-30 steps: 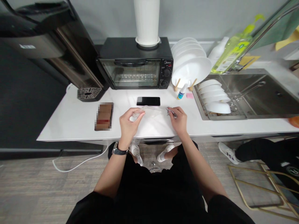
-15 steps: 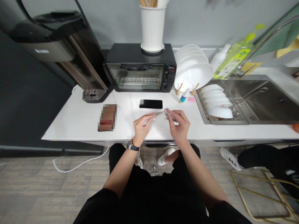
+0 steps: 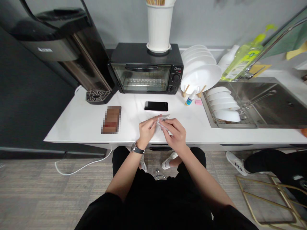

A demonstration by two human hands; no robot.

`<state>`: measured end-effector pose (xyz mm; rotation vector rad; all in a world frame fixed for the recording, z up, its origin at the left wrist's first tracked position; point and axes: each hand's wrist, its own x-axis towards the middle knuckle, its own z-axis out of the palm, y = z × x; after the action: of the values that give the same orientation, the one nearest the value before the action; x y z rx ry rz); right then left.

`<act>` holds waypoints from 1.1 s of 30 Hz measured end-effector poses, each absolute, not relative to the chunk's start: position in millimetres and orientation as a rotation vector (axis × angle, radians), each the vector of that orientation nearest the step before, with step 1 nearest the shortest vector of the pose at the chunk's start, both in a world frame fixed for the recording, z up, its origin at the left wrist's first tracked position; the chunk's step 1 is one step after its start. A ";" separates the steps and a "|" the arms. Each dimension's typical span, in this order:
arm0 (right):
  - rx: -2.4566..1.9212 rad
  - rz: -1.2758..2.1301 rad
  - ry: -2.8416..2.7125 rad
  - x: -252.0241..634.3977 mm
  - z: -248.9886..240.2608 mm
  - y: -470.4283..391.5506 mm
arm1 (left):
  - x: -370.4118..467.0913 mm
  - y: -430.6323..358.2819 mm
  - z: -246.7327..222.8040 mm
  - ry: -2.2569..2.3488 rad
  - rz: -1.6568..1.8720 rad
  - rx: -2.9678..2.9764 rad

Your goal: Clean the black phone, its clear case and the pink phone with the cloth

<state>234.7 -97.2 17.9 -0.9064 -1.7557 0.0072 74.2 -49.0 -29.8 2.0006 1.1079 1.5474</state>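
Observation:
My left hand point(image 3: 146, 129), with a watch on its wrist, pinches a clear plastic bag point(image 3: 166, 116) over the counter's front part. A small bundle of white cable point(image 3: 159, 122) lies between my hands, pinched in the fingers of my right hand point(image 3: 176, 133). The two hands nearly meet, and fingers hide part of the bag. Just beyond them a black phone point(image 3: 156, 106) lies flat. To the left is a brown, pixelated flat item point(image 3: 111, 119).
Behind the phone stands a black toaster oven point(image 3: 146, 76) bearing a white utensil holder point(image 3: 159, 28). A drinks dispenser point(image 3: 83, 60) is at left. White plates point(image 3: 200, 75), a small bottle point(image 3: 189, 101) and a sink point(image 3: 275, 105) are at right. Another person's shoe point(image 3: 237, 162) shows lower right.
My right hand has moved left with the white cable, up against the bag and my left hand. The view has shifted slightly.

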 end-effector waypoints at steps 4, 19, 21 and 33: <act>-0.966 -0.019 -1.733 246.5 19.8 -91.4 | 74.0 -49.4 -28.7 1.043 1.591 2.011; -0.944 0.035 -1.701 230.9 19.8 -96.8 | 75.4 -48.6 -27.6 1.055 1.565 1.994; -0.922 0.031 -1.736 224.9 19.0 -99.3 | 75.1 -48.5 -26.5 1.007 1.580 1.993; -1.124 0.087 -1.507 257.0 22.3 -86.8 | 76.9 -46.7 -26.2 0.932 1.654 2.052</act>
<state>257.0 -86.8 22.3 -1.1237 -1.5073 0.0870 76.9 -46.7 -26.2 2.0522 0.9320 1.6535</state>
